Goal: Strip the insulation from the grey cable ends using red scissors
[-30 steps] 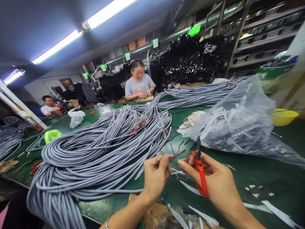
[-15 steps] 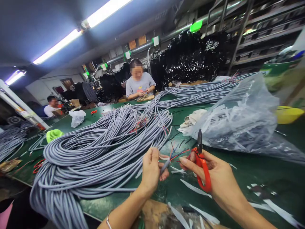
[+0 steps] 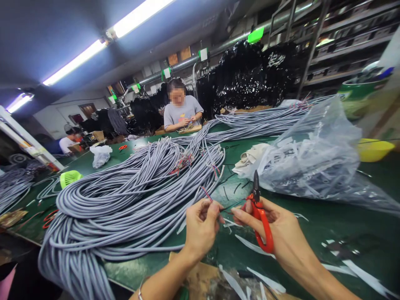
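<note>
My left hand (image 3: 202,228) is closed in a pinch on the end of a grey cable, whose jacket is mostly hidden behind the fingers. Thin red and blue wires (image 3: 205,192) stick out above its fingertips. Between my two hands stretches a dark green wire (image 3: 233,205). My right hand (image 3: 286,227) is wrapped round red-handled scissors (image 3: 266,239), their dark blades pointing up and closed. Its thumb and forefinger meet near the green wire; whether they pinch it I cannot tell. Beside the left hand lies a large looped bundle of grey cables (image 3: 125,204).
A clear plastic bag (image 3: 312,162) of white scraps sits at right, beside a crumpled cloth (image 3: 250,158). White strips (image 3: 254,246) and short black pieces litter the green table (image 3: 315,233). A person (image 3: 183,110) works across the table; another (image 3: 69,141) sits far left.
My left hand has turned and closed further over the cable end, hiding the grey jacket. Red and blue wires now point up-left, and a green wire spans the hands. The scissors stay in my right hand.
</note>
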Tool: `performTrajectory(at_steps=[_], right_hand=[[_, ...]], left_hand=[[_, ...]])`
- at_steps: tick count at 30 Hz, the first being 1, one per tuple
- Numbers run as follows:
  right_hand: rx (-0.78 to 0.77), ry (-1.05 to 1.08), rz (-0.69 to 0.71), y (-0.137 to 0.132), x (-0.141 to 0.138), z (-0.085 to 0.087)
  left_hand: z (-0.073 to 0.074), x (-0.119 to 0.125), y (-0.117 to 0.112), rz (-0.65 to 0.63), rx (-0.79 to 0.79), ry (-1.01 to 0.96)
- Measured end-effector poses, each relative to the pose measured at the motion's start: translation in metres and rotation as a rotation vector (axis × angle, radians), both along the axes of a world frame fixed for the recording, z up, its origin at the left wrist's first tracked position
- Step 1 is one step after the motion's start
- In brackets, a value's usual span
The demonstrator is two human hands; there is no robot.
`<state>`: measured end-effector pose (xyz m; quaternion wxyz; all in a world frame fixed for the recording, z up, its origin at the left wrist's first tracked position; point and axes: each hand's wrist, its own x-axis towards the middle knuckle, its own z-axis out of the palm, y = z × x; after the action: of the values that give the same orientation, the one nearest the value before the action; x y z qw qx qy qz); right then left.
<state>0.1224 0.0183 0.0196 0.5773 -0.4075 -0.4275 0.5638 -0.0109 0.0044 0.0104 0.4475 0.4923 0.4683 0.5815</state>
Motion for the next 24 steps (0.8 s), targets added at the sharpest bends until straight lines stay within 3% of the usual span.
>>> performTrajectory(at_steps=[3, 11, 13, 18, 21, 24], right_hand=[[-0.023, -0.008, 0.014, -0.001, 0.0, 0.002], [-0.023, -0.053, 0.05, -0.006, -0.003, 0.009], [-0.029, -0.051, 0.054, -0.004, -0.002, 0.01], [-0.056, -0.13, 0.074, 0.005, 0.006, 0.004], [0.066, -0.344, 0.061, 0.008, 0.011, -0.001], [0.336, -0.636, 0.012, 0.005, 0.011, -0.004]], left_hand=[[0.003, 0.0, -0.002, -0.02, 0.068, 0.086], [-0.004, 0.002, -0.006, 0.128, 0.184, 0.186], [-0.005, -0.001, -0.005, 0.078, 0.165, 0.161], [0.005, -0.015, -0.001, -0.205, 0.136, 0.076], [0.011, -0.025, 0.003, -0.184, 0.191, 0.01], [0.011, -0.03, 0.006, -0.049, 0.291, 0.037]])
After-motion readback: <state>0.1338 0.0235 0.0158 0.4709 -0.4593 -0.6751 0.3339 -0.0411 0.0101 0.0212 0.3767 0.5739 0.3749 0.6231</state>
